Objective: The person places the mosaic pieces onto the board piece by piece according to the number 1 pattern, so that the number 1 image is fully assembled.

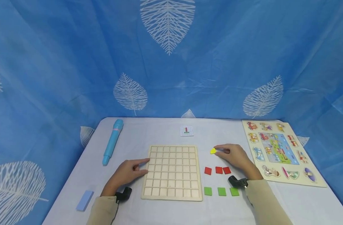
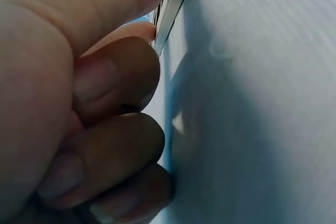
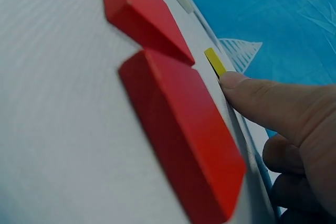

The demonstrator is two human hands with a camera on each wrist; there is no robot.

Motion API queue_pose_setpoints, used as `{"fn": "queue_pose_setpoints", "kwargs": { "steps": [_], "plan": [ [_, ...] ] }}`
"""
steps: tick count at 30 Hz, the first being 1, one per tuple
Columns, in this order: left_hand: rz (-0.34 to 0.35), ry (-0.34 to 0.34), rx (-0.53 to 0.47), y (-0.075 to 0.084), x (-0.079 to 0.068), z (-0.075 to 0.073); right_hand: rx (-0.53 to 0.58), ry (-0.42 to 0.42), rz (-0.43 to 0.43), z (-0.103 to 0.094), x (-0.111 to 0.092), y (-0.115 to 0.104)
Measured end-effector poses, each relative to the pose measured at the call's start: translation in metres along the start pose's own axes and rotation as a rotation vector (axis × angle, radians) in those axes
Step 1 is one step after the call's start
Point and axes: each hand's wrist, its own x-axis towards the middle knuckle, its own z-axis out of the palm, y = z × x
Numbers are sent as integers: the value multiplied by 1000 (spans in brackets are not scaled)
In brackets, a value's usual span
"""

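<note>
A square wooden grid board [image 1: 171, 172] lies on the white table. My left hand [image 1: 128, 173] touches its left edge with index finger and thumb set apart; the left wrist view shows the other fingers bent beside the board's edge [image 2: 176, 11]. Right of the board's far corner, my right hand [image 1: 234, 156] pinches a yellow tile [image 1: 213, 151] between thumb and index finger, which partly cover it. In the right wrist view the yellow tile [image 3: 214, 61] is low over or on the cloth; I cannot tell which. Three red tiles [image 1: 208, 170] and three green tiles [image 1: 221, 191] lie nearer me.
Behind the board lies a small pattern card [image 1: 186, 131] with a red and green figure. A blue microphone-shaped toy [image 1: 113, 142] and a blue block [image 1: 85, 200] lie at left. A picture puzzle board [image 1: 281, 153] occupies the right side. Blue leaf-patterned cloth hangs behind.
</note>
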Motion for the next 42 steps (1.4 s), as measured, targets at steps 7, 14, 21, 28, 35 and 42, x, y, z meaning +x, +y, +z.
{"fn": "queue_pose_setpoints", "kwargs": {
  "steps": [7, 14, 21, 28, 35, 42],
  "plan": [
    [-53, -13, 5, 0, -1, 1, 54, -19, 73, 1, -3, 0],
    [-26, 2, 17, -2, 4, 2, 78, 30, 61, -5, 0, -2],
    [-16, -8, 6, 0, 10, 5, 85, 37, 76, -10, -2, -9],
    [-76, 6, 3, -2, 4, -1, 133, 63, 54, -7, 1, -34],
    [-59, -4, -2, -2, 4, -4, 142, 98, -5, -5, 7, -61],
    [-35, -2, 1, -3, 5, -4, 158, 73, 4, 2, 13, -81]
  ]
}}
